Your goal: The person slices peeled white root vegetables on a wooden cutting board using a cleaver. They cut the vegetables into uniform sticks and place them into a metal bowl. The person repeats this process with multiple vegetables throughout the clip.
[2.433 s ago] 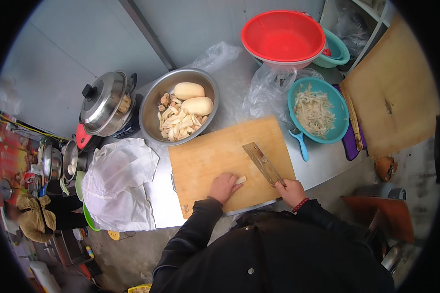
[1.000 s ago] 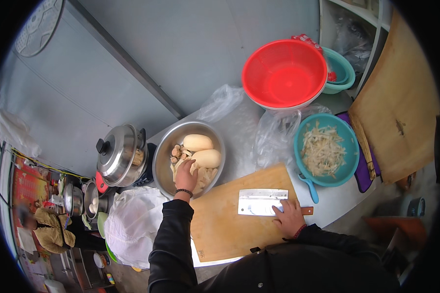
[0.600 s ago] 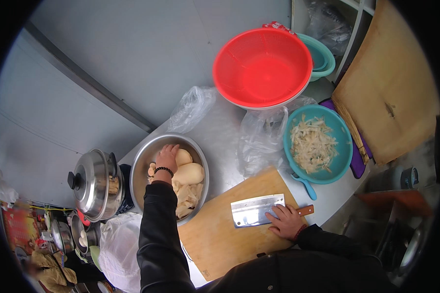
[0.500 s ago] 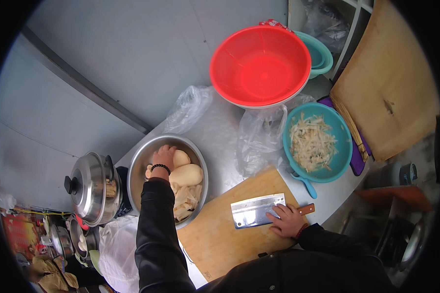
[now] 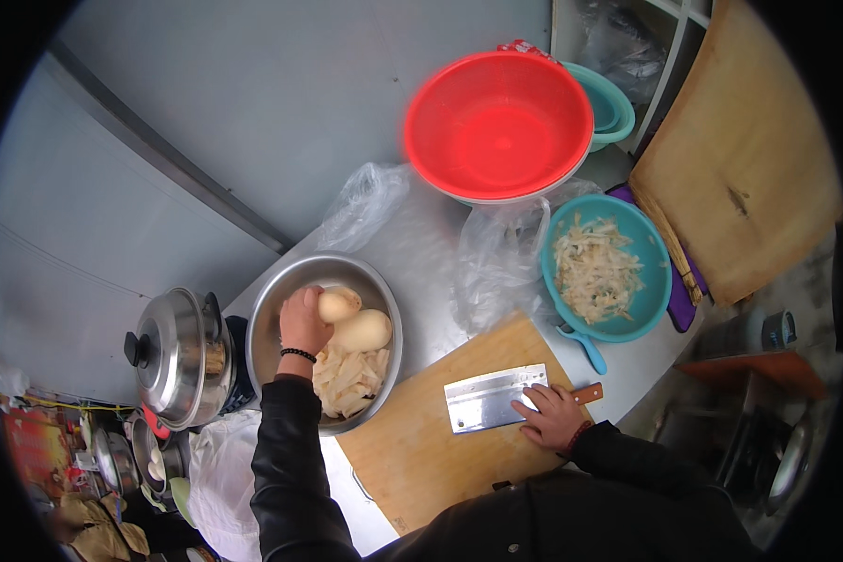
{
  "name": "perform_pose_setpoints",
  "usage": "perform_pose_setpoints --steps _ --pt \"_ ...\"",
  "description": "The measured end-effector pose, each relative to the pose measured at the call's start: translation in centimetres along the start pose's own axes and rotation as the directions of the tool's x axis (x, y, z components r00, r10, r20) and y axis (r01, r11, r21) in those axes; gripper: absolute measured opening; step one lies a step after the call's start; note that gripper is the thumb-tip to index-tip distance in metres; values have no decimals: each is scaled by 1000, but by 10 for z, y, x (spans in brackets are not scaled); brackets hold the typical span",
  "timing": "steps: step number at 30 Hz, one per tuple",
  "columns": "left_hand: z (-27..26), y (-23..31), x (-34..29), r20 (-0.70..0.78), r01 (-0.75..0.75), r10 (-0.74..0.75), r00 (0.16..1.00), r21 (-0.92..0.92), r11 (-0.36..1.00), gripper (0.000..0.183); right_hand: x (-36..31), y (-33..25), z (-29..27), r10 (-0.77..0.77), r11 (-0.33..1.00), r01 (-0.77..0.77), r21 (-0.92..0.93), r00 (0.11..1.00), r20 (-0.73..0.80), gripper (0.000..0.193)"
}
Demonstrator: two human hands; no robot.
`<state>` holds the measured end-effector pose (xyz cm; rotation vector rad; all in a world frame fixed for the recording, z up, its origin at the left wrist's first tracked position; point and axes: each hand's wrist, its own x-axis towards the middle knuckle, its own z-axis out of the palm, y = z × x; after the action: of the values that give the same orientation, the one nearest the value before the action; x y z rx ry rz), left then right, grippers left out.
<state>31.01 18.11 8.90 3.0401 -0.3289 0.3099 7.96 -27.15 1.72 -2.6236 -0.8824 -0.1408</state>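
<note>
Head view, nearest the body: the right hand [image 5: 551, 416] lay open and palm down, fingers spread over the handle end of a cleaver [image 5: 478, 403], perhaps to keep it from sliding. The broad, shiny blade lay flat on a smooth, tan cutting board [image 5: 421, 464], its brown handle [image 5: 589, 393] jutting out past the hand. Beyond the board's left side, the left hand [image 5: 303, 323] reached into a brushed-steel bowl [image 5: 271, 323], its fingers bent down at the left end of the upper pale root [image 5: 341, 304]; whether they gripped it, I could not tell. A second plump, smooth root [image 5: 363, 330] sat just beside it, and limp, irregular strips [image 5: 351, 382] were heaped on the near side, the deep wall seemingly keeping everything together. To the right, a teal plastic basin [image 5: 662, 290] held pale, wet-looking shreds [image 5: 598, 272]. A lidded metal pot [image 5: 183, 356] stood left of the bowl. Farther back came a crinkled clear bag [image 5: 501, 267] and a wide red basin [image 5: 440, 122], apparently nested in a pale one to save room.
</note>
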Motion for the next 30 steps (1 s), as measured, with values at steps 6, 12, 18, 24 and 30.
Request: perform_pose_setpoints --steps 6,12,18,24,30 --pt "-66 83 -103 -412 -141 74 908 -133 981 55 -4 1 3 -18 1000 18 11 1000 0 56" --pt "-51 176 -225 -396 -143 70 915 -156 977 48 -7 10 18 -70 998 70 -4 997 -36 58" --pt "14 215 -286 -259 -64 8 966 -210 975 46 -11 9 22 -67 998 66 -13 997 -39 58" --pt "29 228 -315 -230 -54 3 973 -213 976 49 -9 4 14 -45 999 45 19 998 -34 54" --pt "28 235 -335 -247 -49 -25 969 -288 956 56 -14 2 -4 218 971 -215 103 976 -21 56"
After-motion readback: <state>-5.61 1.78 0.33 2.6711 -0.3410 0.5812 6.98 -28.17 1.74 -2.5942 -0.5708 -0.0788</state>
